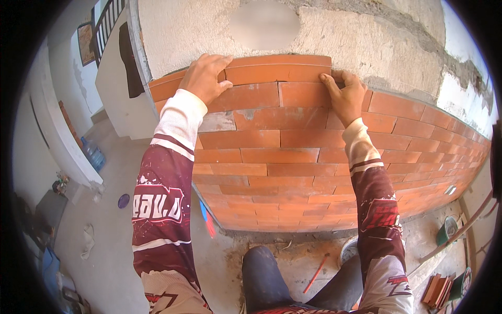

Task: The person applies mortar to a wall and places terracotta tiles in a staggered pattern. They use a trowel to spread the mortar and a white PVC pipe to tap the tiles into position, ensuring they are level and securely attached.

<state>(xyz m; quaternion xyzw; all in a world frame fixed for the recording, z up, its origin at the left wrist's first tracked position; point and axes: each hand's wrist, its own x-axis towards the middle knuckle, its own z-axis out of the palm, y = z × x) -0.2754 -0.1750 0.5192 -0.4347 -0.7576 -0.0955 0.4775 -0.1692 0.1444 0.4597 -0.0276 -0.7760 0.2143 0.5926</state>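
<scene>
A long orange brick tile (280,69) lies along the top course of a wall faced with orange brick tiles (298,138). My left hand (205,77) grips its left end, with the fingers over the top edge and the thumb on the front face. At the right end, my right hand (345,94) presses its thumb to the tile's corner, its other fingers curled beside and behind it. A thin pale line crosses the tile's face. Rough grey plaster (355,47) rises behind the top course. What lies behind the tile is hidden.
Near my knees stand a mortar bucket (348,251) and a red stick (316,273) on the dirty floor. To the right are a green bucket (447,230), a slanting pole (456,235) and stacked tiles (437,291). A blue water jug (93,154) stands far left.
</scene>
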